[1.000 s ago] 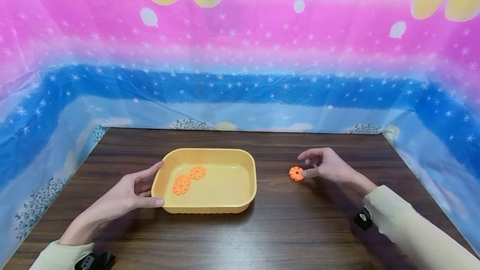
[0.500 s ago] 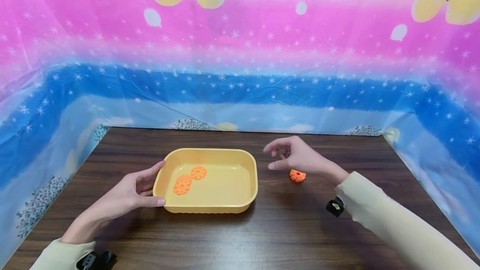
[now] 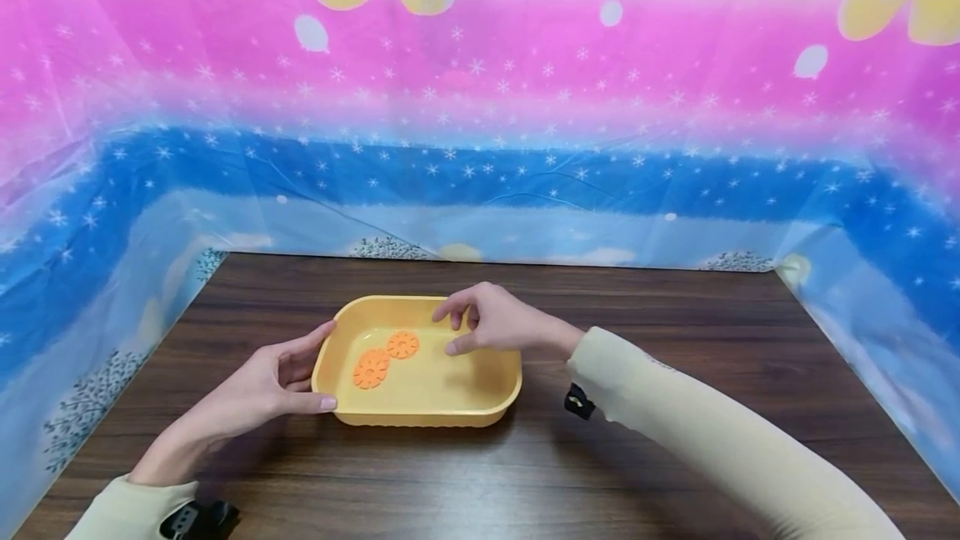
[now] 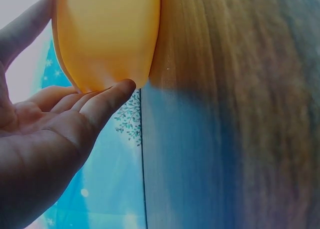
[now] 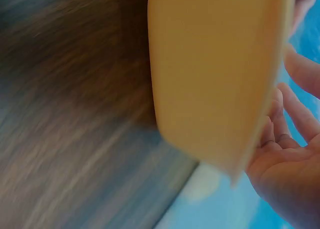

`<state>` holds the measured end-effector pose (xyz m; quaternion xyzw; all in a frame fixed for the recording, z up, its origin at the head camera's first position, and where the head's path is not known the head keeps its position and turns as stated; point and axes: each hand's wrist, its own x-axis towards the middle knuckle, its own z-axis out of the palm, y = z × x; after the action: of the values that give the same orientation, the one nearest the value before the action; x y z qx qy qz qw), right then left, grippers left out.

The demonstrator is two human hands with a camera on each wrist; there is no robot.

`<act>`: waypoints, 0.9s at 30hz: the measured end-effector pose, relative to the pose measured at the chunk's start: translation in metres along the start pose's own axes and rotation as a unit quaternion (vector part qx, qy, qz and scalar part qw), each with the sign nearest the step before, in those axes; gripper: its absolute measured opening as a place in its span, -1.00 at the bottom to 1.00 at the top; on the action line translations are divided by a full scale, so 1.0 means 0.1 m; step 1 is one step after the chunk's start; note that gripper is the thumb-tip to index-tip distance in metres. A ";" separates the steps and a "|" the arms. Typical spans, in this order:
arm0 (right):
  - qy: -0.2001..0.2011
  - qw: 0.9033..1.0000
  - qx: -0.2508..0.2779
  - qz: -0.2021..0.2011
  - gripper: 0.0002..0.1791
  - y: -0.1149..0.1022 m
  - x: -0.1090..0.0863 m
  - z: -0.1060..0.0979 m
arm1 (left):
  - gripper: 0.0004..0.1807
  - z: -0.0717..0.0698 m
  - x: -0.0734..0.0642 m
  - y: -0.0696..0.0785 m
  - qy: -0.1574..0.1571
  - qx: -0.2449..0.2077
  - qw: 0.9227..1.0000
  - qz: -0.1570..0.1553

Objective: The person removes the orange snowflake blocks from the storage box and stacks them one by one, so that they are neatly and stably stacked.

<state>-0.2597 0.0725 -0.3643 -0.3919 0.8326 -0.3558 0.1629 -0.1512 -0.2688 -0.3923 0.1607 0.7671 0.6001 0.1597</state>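
Note:
A yellow plastic tray (image 3: pixel 442 419) stands on the dark wooden table. Two flat orange notched discs lie inside it on the left: a larger-looking disc (image 3: pixel 371 368) in front, a smaller-looking disc (image 3: pixel 402 344) behind. My left hand (image 3: pixel 262 386) holds the tray's left end, thumb by the front corner and fingers along the back corner; the left wrist view has its fingers (image 4: pixel 107 101) against the tray's wall. Over the tray's right half hovers my right hand (image 3: pixel 491 319), thumb and forefinger apart with nothing between them.
The brown wooden table (image 3: pixel 637 457) reaches back to a pink and blue patterned cloth (image 3: pixel 540 107) hung around its far side. The right sleeve (image 3: pixel 660 407) crosses the table's right part, covering the spot where an orange disc lay.
My right hand has left the orange disc on the table and moved left, over the tray. That disc is now hidden behind the right arm. The left hand stays on the tray.

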 end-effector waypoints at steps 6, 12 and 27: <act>-0.041 0.999 -0.005 0.015 -0.45 -0.02 0.19 0.18 | 0.15 0.00 0.01 0.00 -0.002 -0.006 1.000 -0.001; -0.073 0.997 -0.010 0.030 -0.36 -0.02 0.32 0.28 | 0.15 0.00 0.00 0.00 0.001 -0.002 1.000 -0.003; -0.105 0.990 -0.071 0.055 -0.19 0.00 0.48 0.38 | 0.14 -0.01 0.01 -0.01 0.002 0.002 1.000 -0.004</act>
<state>-0.2696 0.0178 -0.3899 -0.3909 0.8544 -0.2433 0.2410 -0.1525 -0.2692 -0.3926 0.1567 0.7694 0.5982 0.1602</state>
